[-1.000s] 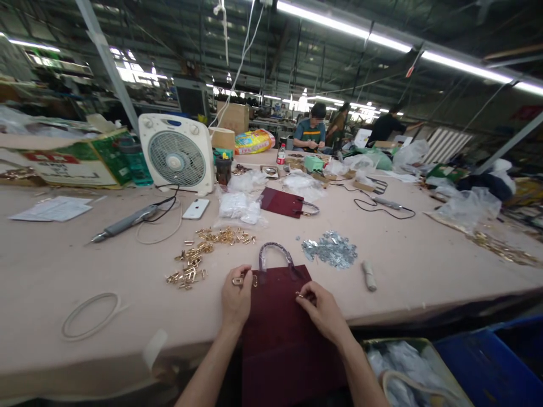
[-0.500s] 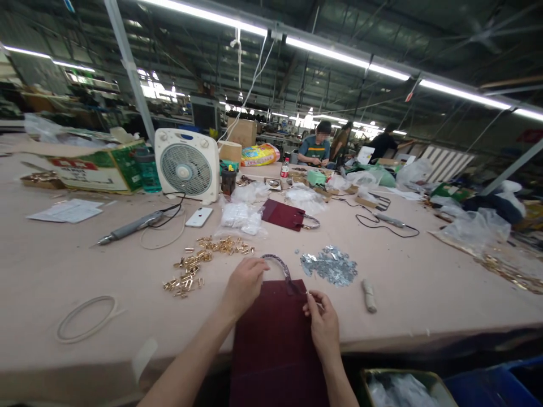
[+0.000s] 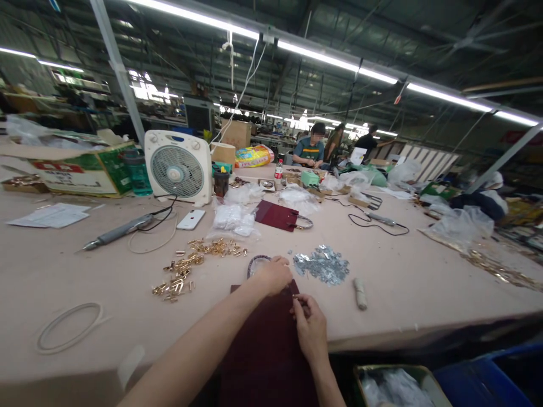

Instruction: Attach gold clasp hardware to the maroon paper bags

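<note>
Across the table edge (image 3: 382,334), bag (image 3: 263,342) runs handle (image 3: 250,265) outward.

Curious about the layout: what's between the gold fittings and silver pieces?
In the head view: the handle of the nearer burgundy bag, and the left hand.

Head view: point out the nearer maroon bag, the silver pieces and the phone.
Nearer maroon bag (image 3: 271,345): head view, on its broad panel.
Silver pieces (image 3: 324,265): head view, near the middle of the heap.
Phone (image 3: 191,220): head view, on its white back.
</note>
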Tool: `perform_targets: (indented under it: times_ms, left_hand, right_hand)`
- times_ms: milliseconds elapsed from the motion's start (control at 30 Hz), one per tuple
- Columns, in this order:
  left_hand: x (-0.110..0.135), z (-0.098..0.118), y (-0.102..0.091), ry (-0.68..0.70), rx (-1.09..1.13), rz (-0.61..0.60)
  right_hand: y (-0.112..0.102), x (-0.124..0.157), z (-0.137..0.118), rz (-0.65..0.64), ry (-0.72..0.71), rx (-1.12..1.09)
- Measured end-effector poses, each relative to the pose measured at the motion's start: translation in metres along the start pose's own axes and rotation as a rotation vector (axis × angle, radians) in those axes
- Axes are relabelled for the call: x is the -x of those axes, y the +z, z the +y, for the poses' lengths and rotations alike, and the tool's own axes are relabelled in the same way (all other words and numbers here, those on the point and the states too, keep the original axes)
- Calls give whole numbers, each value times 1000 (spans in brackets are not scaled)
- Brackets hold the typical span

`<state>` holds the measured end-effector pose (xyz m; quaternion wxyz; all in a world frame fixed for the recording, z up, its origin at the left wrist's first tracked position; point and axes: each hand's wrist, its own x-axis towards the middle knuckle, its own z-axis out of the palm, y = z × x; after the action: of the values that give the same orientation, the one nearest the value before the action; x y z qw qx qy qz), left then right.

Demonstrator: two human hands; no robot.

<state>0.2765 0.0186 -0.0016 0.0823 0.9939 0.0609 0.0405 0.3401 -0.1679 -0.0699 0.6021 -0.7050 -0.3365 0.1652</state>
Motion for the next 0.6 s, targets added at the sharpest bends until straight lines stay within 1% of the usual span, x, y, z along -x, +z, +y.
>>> perform_targets:
  times_ms: [67,167,233,300,367,467,533,600]
  left_hand:
    - [-4,3,-3,-19,21,-8]
    - [-6,14,-6,-106,92,-4]
    - [-7,22,-8,-171,167,28]
    - [-7,31,-9,-212,261,82]
    - [-6,36,-7,-232,361,136]
    - [0,34,1,-295,468,203]
    - [7,28,9,-373,482,242]
    - [18,22,16,-461,452,267]
  right_hand:
    - [3,1,-1,-9,-37,57]
    - [7,1,-3,-12,-113,130]
    - [9,-1,-5,-26,-162,160]
    - [10,-6,-5,-29,-176,177]
    - [9,-13,-5,-12,-130,170]
    - [6,-27,-2,37,15,102]
    - [3,-35,2,51,93,45]
    - [0,-40,5,49,128,11]
